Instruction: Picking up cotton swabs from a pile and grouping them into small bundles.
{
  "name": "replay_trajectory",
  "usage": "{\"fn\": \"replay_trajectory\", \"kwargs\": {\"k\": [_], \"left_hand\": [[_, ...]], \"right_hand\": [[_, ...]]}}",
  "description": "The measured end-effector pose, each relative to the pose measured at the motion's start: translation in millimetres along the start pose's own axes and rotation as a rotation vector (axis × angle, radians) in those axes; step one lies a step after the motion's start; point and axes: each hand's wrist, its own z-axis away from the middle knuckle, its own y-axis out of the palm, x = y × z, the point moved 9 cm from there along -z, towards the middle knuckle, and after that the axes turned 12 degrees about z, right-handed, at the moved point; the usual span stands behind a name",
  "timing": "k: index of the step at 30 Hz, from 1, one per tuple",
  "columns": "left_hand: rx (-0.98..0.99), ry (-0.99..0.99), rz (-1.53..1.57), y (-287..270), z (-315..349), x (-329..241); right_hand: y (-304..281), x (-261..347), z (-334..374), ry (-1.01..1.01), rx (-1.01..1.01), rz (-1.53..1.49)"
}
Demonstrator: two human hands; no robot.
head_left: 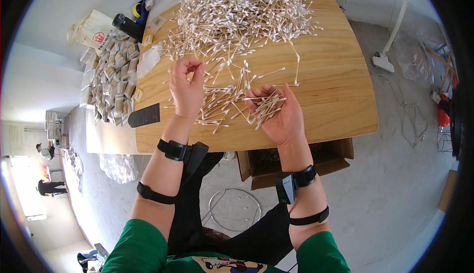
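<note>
From my remote seat I have my right hand [290, 120] palm up just above the front part of the light wood-grained table [340, 90], its fingers half curled around a loose bundle of thin wooden cotton swabs with white tips [267, 109]. The swabs lie across the palm and fingers at differing angles, the thumb standing up beside them.

My left hand [186, 95] hangs over the table to the left, its fingers bent in and the thumb tip close to the forefinger; I cannot tell whether anything is pinched there.

Between and below my hands, a thin scatter of loose cotton swabs [217, 102] lies on the wood. Beyond it, a big heap of the same white-tipped swabs [242, 11] covers the far part of the table. Near the left edge I see a flat black plate with one rounded end [145, 116], and past that, many small clear-wrapped packs [111, 80] piled together.
</note>
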Motion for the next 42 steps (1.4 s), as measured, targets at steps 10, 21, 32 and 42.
{"fn": "replay_trajectory", "kwargs": {"k": [10, 21, 32, 42], "left_hand": [[0.544, -0.038, 0.064, 77.3, 26.8, -64.9], [0.313, -0.267, -0.526, 35.6, -41.2, 83.4], [0.552, -0.213, -0.398, 35.8, -9.3, 56.3], [0.429, -0.38, -0.464, 35.3, -38.0, 107.2]], "right_hand": [[-6.9, -5.1, -1.9, 0.017, -0.013, -0.022], [-5.3, -5.0, -4.0, 0.019, -0.01, 0.017], [-5.0, -1.2, -1.4, 0.021, -0.017, 0.001], [-6.1, -0.1, -4.6, 0.011, 0.014, 0.004]]}}
